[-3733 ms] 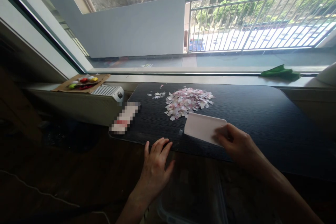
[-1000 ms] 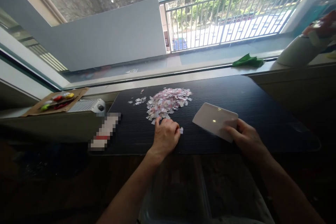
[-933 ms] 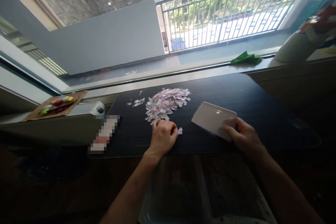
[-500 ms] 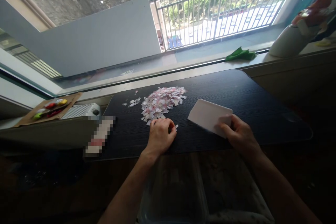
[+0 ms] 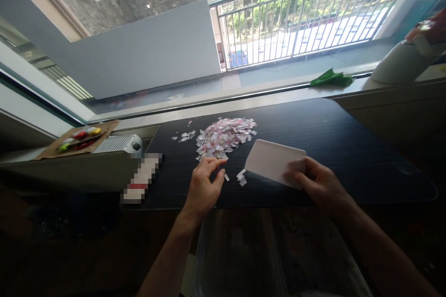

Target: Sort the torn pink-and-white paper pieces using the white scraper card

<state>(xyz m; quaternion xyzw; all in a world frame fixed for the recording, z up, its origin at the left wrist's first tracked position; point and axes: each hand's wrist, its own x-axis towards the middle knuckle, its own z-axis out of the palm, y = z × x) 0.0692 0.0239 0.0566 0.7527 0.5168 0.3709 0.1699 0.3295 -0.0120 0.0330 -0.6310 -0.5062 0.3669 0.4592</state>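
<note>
A heap of small white and pink paper pieces lies on the dark tabletop. At its near edge is my left hand, thumb and fingers apart with nothing visible between them. My right hand grips the right end of a stiff white rectangular sheet with rounded corners, thumb on the near face. The sheet is tilted just above or on the table; contact cannot be told. A few loose paper pieces lie by its left corner, between my hands.
A pixelated box-like item is at the table's left end. Beyond it are a white ridged appliance and cardboard with colourful items. A green cloth and white bottle sit on the sill. A clear plastic bin stands below the table's front edge.
My left hand has opened from a closed curl beside the heap. Several loose pieces now show between it and the white sheet, which has come closer to my left hand.
</note>
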